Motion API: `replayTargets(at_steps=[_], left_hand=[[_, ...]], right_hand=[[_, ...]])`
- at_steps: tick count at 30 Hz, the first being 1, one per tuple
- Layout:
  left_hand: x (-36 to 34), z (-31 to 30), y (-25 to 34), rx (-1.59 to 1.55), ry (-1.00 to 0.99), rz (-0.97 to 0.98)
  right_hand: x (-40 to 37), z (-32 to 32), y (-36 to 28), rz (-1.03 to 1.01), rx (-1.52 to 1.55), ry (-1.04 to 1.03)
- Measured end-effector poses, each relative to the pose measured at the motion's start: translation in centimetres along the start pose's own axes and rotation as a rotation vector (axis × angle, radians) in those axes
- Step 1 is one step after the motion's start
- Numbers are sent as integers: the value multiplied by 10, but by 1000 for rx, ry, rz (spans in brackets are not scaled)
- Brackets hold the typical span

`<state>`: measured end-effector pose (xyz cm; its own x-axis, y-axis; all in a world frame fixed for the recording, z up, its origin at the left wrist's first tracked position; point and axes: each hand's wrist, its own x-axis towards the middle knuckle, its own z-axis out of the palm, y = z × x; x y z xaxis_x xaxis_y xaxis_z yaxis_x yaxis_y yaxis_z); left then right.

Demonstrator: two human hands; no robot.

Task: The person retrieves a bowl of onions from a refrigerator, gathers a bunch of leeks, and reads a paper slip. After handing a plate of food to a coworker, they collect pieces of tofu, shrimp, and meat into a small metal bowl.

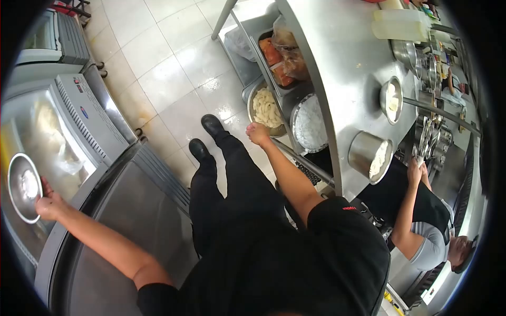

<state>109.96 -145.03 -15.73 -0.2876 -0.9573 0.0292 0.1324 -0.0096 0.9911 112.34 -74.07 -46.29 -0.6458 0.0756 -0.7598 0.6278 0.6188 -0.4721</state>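
Note:
At the far left, my left hand (pixel 49 203) grips the rim of a round metal bowl (pixel 17 184), which has a little white stuff in the bottom. The bowl is tilted and held over the glass top of a chest freezer (pixel 79 110). My right hand (pixel 258 135) is closed on the near rim of another metal bowl (pixel 245 95), full of pale, lumpy pieces, on the shelf under the steel counter. Right beside it stands a foil-rimmed round tray (pixel 296 108) of white, ice-like stuff. Behind is a pan with orange-red pieces (pixel 271 52) and a plastic bag (pixel 287 45).
On the steel counter (pixel 337 63) stand a deep metal pot (pixel 363 150), a small metal bowl (pixel 386 97) and a translucent container (pixel 400 25). A co-worker (pixel 421 210) works across the counter. Wet floor tiles (pixel 174 73) lie between freezer and shelf.

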Motion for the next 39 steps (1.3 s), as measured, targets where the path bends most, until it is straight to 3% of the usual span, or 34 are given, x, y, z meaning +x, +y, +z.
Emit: replayTargets(at_steps=[1, 3, 6, 7, 9, 11, 12, 13, 14, 15, 16, 18, 19, 20, 21, 23, 25, 26, 28, 29, 31, 35, 37, 39], left_hand=[[-3, 1, 1, 12, 7, -3], [-13, -2, -6, -29, -143, -25], [-101, 44, -32, 88, 31, -71], [-114, 41, -58, 117, 37, -101], [-142, 6, -132, 145, 89, -260], [-190, -34, -211, 161, -26, -501], [-253, -1, -221, 214, -49, -465], [-306, 13, -238, 355, -118, -462], [-323, -25, -279, 560, -245, -576], [-358, -10, -280, 664, -348, -643], [-383, -19, -298, 642, -451, -681], [-434, -34, -334, 684, -457, -810], [-460, -51, -358, 465, -445, -862], [-475, -53, -359, 557, -443, -991], [-489, -55, -367, 447, -519, -1047], [-507, -61, -379, 475, -634, -1055], [-512, -56, -384, 528, -694, -1074], [-514, -53, -386, 584, -753, -1088], [-516, -49, -392, 569, -797, -1031], [-517, -45, -397, 546, -845, -965], [-520, -34, -405, 544, -899, -882], [-531, -21, -420, 561, -939, -785], [-534, -14, -420, 552, -914, -860], [-537, -13, -419, 580, -909, -919]], right_hand=[[10, -1, 10, 11, -5, -1], [22, -1, 34, -114, -497, 187], [61, 3, 78, 178, -532, 180], [71, -1, 84, 316, -497, 236], [96, -11, 103, 376, -521, 159], [126, -13, 127, 374, -658, 370], [146, -16, 148, 315, -596, 470], [157, -17, 162, 323, -608, 473], [173, -21, 173, 324, -538, 524], [187, -24, 182, 319, -467, 577], [194, -23, 178, 324, -477, 581], [200, -22, 149, 489, -614, 520], [201, -20, 148, 493, -623, 528], [200, -17, 150, 533, -641, 532], [200, -16, 154, 572, -660, 538], [194, -16, 162, 603, -580, 540], [186, -18, 177, 270, -366, 694], [181, -21, 184, 272, -370, 690], [161, -30, 173, 36, 106, 735], [165, -35, 189, 39, 103, 733], [178, -43, 222, 88, 430, 700], [152, -38, 172, 242, 558, 677], [164, -34, 184, 37, 115, 852], [174, -34, 180, -11, 121, 932]])
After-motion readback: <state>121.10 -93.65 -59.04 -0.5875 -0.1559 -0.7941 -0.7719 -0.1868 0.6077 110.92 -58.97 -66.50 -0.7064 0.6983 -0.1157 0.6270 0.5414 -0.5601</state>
